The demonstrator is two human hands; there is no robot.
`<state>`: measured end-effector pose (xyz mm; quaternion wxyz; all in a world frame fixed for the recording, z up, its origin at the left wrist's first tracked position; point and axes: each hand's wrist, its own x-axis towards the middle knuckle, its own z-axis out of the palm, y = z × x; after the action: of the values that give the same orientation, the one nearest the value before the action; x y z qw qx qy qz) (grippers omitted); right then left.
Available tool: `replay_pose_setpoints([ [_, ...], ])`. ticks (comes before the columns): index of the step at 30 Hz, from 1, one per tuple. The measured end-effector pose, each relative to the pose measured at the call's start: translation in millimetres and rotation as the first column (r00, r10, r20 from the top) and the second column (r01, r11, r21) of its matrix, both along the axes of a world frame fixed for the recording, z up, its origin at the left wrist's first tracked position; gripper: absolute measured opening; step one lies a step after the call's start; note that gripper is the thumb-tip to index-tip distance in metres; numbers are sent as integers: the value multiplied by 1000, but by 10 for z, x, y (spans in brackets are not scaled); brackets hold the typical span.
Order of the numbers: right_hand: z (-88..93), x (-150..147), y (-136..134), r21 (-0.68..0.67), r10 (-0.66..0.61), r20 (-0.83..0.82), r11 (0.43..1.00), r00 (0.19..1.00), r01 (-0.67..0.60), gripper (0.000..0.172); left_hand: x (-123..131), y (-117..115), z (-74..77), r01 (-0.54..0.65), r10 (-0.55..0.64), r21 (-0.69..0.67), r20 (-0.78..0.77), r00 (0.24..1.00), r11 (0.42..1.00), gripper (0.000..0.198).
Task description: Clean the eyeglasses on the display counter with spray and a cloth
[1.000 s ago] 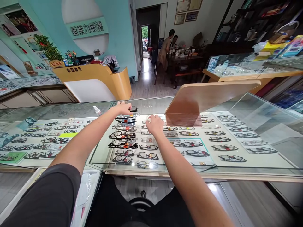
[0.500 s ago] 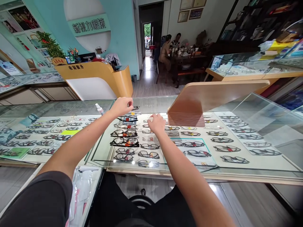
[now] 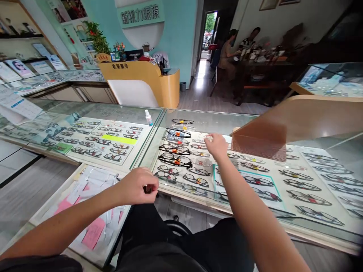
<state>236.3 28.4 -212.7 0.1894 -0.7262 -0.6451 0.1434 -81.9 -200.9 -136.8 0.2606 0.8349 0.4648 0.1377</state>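
Head view: I see the left hand point(image 3: 143, 186) curled by the display case's point(image 3: 195, 195) near edge, thumb meeting forefinger; whether it grips anything, I can't tell. Right hand's point(image 3: 217, 146) bent over the eyeglasses point(image 3: 175, 161), fingertips hidden, grip unclear. Rows look mostly laid out, some pairs crowded; what's left, I can't judge.
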Motion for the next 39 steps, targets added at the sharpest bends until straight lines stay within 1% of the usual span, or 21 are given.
replay_pose_setpoints([
  [3,-62,19,46,17,-16,11,1000,1000,16,46,-299,-203,-322,-65,64,-145,-12,998,987,15],
  [6,-139,46,99,35,-38,29,999,999,37,49,-685,-305,-642,-173,172,-244,-24,985,954,10],
  [9,-201,74,143,53,-51,27,997,998,49,48,-1176,-295,-962,-289,274,-320,-92,957,902,5],
  [12,-227,91,167,54,-57,22,997,998,56,44,-1738,-191,-1236,-423,363,-310,-233,902,852,12],
  [13,-227,94,171,50,-61,28,997,998,59,43,-1930,-139,-1303,-466,397,-296,-263,879,834,15],
  [15,-223,98,177,33,-66,47,997,997,64,43,-2299,-14,-1393,-545,466,-251,-312,828,800,20],
  [18,-226,113,187,17,-59,51,998,997,58,43,-2777,213,-1440,-649,562,-125,-397,726,751,21],
  [21,-249,141,203,39,-63,44,997,997,61,40,-3110,448,-1469,-714,618,-5,-494,611,701,14],
  [24,-265,162,215,54,-61,39,997,997,59,38,-3274,642,-1542,-724,625,74,-570,534,686,12],
  [26,-253,158,212,48,-61,38,997,997,59,37,-3304,731,-1607,-708,626,133,-598,501,693,17],
  [28,-226,139,197,32,-73,48,997,996,71,39,-3297,786,-1666,-672,627,196,-606,490,714,24],
  [30,-195,110,176,17,-88,62,996,994,87,41,-3280,811,-1708,-617,625,258,-597,503,744,29],
  [33,-164,79,150,18,-96,64,995,993,95,43,-3277,820,-1747,-536,612,326,-581,536,779,30],
  [39,-188,102,163,16,-92,68,996,993,91,44,-3329,906,-1841,-442,552,337,-586,593,832,27],
])
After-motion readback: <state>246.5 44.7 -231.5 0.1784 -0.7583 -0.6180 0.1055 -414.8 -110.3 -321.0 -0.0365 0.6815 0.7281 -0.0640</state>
